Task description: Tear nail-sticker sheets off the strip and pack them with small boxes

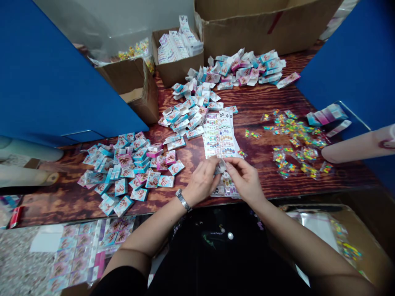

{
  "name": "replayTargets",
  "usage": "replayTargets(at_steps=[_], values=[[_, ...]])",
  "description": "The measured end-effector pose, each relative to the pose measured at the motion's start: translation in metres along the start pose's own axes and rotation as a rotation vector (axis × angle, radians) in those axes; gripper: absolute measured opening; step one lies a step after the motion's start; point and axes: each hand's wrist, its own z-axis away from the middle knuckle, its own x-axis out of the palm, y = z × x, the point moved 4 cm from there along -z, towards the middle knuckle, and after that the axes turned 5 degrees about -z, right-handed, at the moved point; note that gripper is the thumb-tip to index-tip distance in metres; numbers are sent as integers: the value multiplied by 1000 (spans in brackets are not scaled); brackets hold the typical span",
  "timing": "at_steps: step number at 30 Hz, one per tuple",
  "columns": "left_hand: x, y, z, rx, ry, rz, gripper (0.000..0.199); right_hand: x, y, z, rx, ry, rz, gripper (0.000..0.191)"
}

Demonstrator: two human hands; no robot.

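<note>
My left hand, with a metal watch on the wrist, is closed around a small pale box, mostly covered by the fingers. My right hand pinches at its upper right edge with thumb and fingertips. What the box contains is hidden. Both hands are over a stack of printed sticker sheets near the table's front edge. Left of them lies a heap of small blue and pink boxes with a hand print on them. On the right are many small clear packets of colourful pieces.
More small boxes, many with raised flaps, form a pile at the back of the wooden table. Behind stand a carton of sticker sheets, an open carton and a large carton. Blue panels flank the sides.
</note>
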Motion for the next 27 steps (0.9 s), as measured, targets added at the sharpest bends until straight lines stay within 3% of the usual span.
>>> replayTargets(at_steps=[4,7,10,16,18,23,27], values=[[2,0,2,-18,28,-54,59,3,9,-7,52,24,-64,22],[6,1,3,-11,37,-83,62,3,7,-9,39,42,11,19],[8,2,4,-6,47,-120,64,5,-5,-6,-86,-2,212,15],[9,2,4,-28,51,-154,69,17,-18,16,-415,-3,455,41],[7,-1,5,-50,50,-129,68,18,-13,19,-411,-13,447,42],[6,-7,5,-134,16,-45,67,15,-2,13,-231,-79,314,49],[7,-8,7,-125,11,-57,68,25,-11,14,-400,-124,438,55]])
